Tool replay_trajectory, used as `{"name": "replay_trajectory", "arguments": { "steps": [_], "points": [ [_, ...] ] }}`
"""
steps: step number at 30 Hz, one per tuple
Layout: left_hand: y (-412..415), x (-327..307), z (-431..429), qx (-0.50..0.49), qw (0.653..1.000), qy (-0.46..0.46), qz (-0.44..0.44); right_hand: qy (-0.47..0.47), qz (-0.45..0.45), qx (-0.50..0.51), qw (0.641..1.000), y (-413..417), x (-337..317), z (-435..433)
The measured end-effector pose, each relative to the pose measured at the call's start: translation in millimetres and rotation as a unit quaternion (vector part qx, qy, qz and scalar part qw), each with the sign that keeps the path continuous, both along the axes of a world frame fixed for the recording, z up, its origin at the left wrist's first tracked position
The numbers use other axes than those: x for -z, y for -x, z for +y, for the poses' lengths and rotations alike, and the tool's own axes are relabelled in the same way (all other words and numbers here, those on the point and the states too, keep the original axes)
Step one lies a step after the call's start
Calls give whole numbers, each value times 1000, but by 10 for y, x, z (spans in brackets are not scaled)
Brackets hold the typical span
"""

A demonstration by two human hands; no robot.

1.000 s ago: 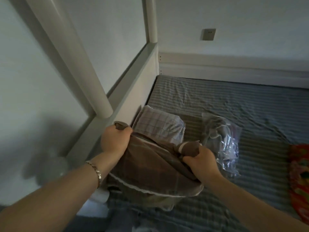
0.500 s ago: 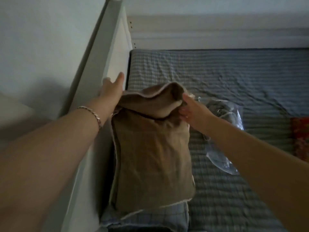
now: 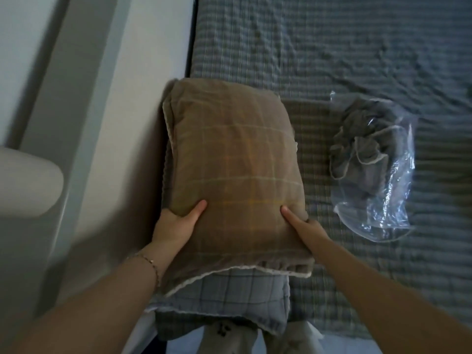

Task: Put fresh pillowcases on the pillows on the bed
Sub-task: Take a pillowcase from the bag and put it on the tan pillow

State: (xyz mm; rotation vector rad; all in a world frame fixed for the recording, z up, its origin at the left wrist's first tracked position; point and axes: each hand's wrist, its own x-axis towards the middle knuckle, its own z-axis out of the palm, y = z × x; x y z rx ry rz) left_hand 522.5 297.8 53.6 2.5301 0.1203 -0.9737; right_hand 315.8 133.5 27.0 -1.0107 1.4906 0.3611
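A pillow in a brown checked pillowcase [image 3: 235, 164] lies at the left edge of the bed, against the bed frame. My left hand [image 3: 176, 223] grips its near left side, thumb on top and fingers hidden beneath. My right hand [image 3: 304, 226] grips the near right side the same way, thumb on top. Under the pillow's near end lies a grey-blue checked pillow [image 3: 229, 297], partly covered.
A clear plastic bag [image 3: 373, 169] with crumpled grey fabric inside lies on the striped grey sheet [image 3: 332, 47] to the right of the pillow. The white bed frame rail [image 3: 122, 123] runs along the left. A rounded white post [image 3: 28, 182] juts in at the far left.
The brown case, earlier held by its open edge at the pillow's far end, now covers the pillow fully. Both hands have come back to the near end and grip its sides.
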Motion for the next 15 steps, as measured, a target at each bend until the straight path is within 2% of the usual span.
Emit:
{"name": "replay_trajectory", "arguments": {
  "steps": [4,7,9,11,13,15],
  "points": [
    [-407,-588,-403,77,992,39,-95,88,-40,32,995,-350,-656,-260],
    [-650,-1205,-471,118,964,81,-226,135,-113,61,983,-442,-1259,-365],
    [-568,-1341,-218,179,944,73,-268,132,-133,51,981,-326,-1369,-122],
    [-322,-1205,154,252,940,-36,-227,78,-110,15,991,-115,-1217,351],
    [-70,-923,469,318,922,-189,-115,21,-45,-48,998,113,-883,782],
    [74,-662,605,346,898,-273,-16,10,40,-56,998,311,-523,913]
  ]
}}
